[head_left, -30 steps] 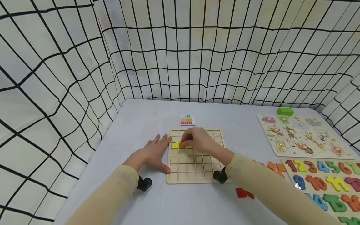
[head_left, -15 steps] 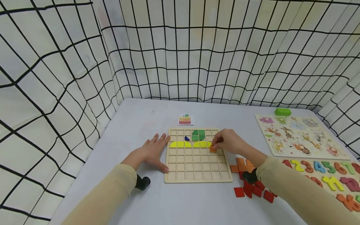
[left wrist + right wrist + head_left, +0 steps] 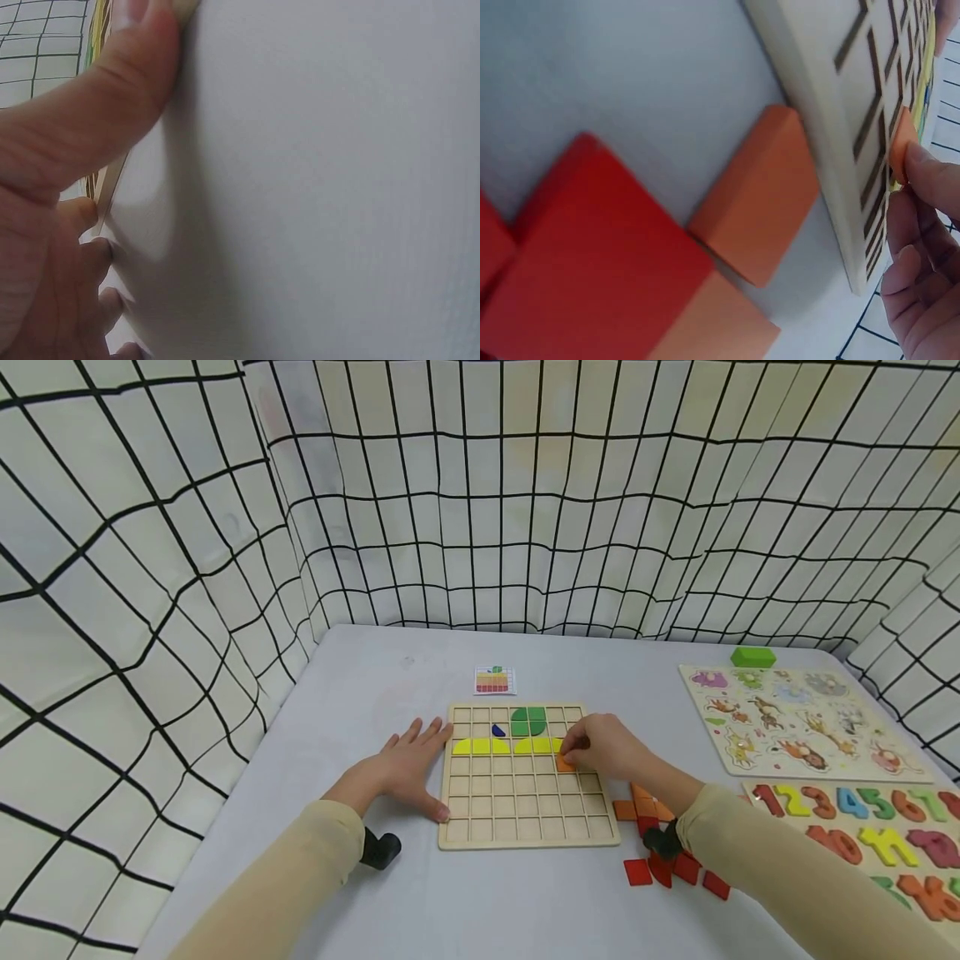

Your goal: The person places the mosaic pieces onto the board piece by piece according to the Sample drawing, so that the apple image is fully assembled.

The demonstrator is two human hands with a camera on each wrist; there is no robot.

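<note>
Toward the right edge of the grid board [image 3: 501, 807], the right hand [image 3: 607, 746] pinches an orange piece [image 3: 565, 765] just nearside of a yellow piece [image 3: 536, 746], which a skewed release might nudge askew, while the left hand [image 3: 408, 768], fingers spread, touches the left edge.

To my right I see an animal puzzle board [image 3: 847, 769], a green block [image 3: 753, 657] at its far edge, a number board [image 3: 855, 824] nearer me; black netting [image 3: 41, 588] rises beyond.

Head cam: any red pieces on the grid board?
No, the visible red pieces all lie on the table, beyond the right edge of the grid board.
</note>
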